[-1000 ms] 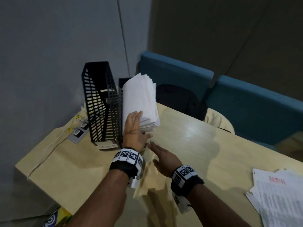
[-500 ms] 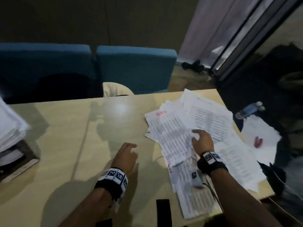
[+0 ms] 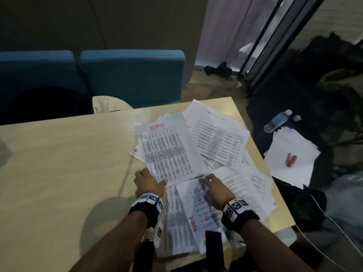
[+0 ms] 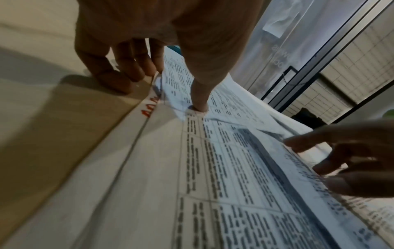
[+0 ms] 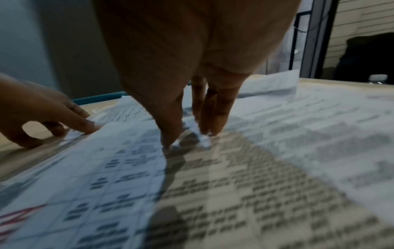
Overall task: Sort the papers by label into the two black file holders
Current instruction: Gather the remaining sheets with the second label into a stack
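Observation:
A loose pile of printed papers (image 3: 216,142) covers the table's right end. The top sheet (image 3: 169,152) carries a red ADMIN label at its far edge. My left hand (image 3: 149,181) is at that sheet's near left corner. Its thumb (image 4: 199,104) presses on the paper, and its bent fingers (image 4: 127,79) touch the table beside the edge. My right hand (image 3: 211,183) is at the near right corner, where its thumb (image 5: 168,139) and fingertips (image 5: 210,128) pinch a raised bit of paper. Another ADMIN sheet (image 3: 193,222) lies under my right wrist. Neither black file holder is in view.
Bare tabletop (image 3: 68,154) stretches to the left. Two blue chairs (image 3: 131,75) stand behind the table. To the right, below the table, lie a water bottle (image 3: 277,121) and white sheets (image 3: 290,152) with a red object on them. A black strap (image 3: 214,244) hangs at the near edge.
My view swung from the file holders on the left to the paper pile. My left hand moved right onto the top sheet's corner. My right hand drew back to its near right corner.

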A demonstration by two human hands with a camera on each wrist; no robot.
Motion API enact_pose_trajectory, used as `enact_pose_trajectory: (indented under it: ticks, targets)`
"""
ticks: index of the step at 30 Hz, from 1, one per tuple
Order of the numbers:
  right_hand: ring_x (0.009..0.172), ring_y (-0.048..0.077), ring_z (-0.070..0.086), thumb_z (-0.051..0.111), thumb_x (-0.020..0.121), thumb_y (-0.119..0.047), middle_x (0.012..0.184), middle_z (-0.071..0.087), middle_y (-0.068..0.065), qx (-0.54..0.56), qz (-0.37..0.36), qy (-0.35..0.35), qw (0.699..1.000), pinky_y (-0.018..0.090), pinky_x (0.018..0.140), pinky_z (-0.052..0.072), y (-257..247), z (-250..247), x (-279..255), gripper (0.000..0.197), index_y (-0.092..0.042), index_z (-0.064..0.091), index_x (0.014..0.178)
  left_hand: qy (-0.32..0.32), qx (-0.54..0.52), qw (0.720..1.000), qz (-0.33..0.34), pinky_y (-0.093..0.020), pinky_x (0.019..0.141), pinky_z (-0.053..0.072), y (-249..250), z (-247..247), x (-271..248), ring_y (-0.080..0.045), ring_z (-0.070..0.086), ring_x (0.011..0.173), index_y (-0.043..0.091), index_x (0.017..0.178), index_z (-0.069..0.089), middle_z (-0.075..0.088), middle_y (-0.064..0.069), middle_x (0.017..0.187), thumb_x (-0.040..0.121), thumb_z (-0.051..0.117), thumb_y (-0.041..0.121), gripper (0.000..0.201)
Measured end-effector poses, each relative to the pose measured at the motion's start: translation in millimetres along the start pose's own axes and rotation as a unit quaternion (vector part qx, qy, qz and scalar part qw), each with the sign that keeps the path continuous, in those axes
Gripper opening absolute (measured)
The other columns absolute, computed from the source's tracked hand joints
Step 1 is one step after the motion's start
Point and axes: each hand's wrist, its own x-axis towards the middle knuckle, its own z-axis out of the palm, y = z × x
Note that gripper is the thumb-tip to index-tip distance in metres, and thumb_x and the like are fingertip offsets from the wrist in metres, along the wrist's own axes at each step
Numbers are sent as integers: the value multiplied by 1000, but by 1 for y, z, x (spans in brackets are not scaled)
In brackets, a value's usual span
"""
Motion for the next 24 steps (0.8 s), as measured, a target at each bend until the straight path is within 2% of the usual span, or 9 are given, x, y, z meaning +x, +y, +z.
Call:
enact_pose_trajectory:
  ticks: [1,5,7,10,13,15,17,21,24]
  targets:
    - [123,25,45,68,81,-18,146,32,3,-18,-27,17,999,28,95,42,2,-4,4,71,-24,35,145,3,-2,1000,-3,-45,97,41,0,1,1,-33,36,125,6,130,39,34,-14,134,72,78,45,80]
    - [135,22,34,78,72,-43,152,31,-1,-117,-54,11,992,41,113,28,20,-21,23,91,-25,28,146,37,-66,997,-7,-37,98,40,-9,-3,5,-30,44,113,6,118,47,40,-11,122,66,86,29,69]
    - [128,21,39,77,70,-49,141,43,-3,-135,-67,9,988,38,110,28,24,-26,26,85,-28,35,141,61,-109,992,12,-34,90,43,-15,-6,4,-28,49,101,7,108,50,44,-8,111,67,85,20,55]
    - [118,21,47,73,76,-38,122,59,-1,-119,-87,3,989,37,105,32,22,-36,26,57,-25,51,127,67,-198,977,28,-27,80,42,-19,-14,-3,-22,55,92,10,108,55,58,-5,103,82,73,17,32]
    - [90,20,62,72,81,-29,91,70,3,19,-100,9,995,33,83,47,24,-47,29,11,-23,65,87,58,-244,968,7,-21,72,44,-33,-22,-5,-20,58,92,12,121,53,63,-4,102,87,68,14,37]
    - [69,5,62,74,82,-28,74,67,-7,187,-63,8,980,21,64,46,26,-57,37,15,-28,61,76,33,-265,964,-3,-15,60,45,-43,-24,-7,-21,63,91,15,121,53,66,-4,100,86,68,7,39]
    - [67,2,62,74,83,-34,77,68,-7,276,-22,58,959,13,55,43,24,-69,50,15,-22,66,88,5,-268,963,10,-17,68,46,-50,-24,-10,-20,64,94,17,122,54,67,-1,101,86,67,4,40]
    - [86,27,64,62,90,-42,94,65,9,320,110,116,934,28,66,46,17,-60,80,44,-2,60,110,-75,-288,953,54,-40,101,45,-58,-15,-25,-22,58,115,14,128,51,62,-3,124,90,59,3,40]
    - [85,24,59,60,92,-33,95,60,6,339,128,83,928,29,71,47,4,-42,82,36,-3,54,111,-94,-305,945,66,-49,101,45,-67,-3,-39,-20,58,116,20,123,52,63,0,123,90,56,13,33]
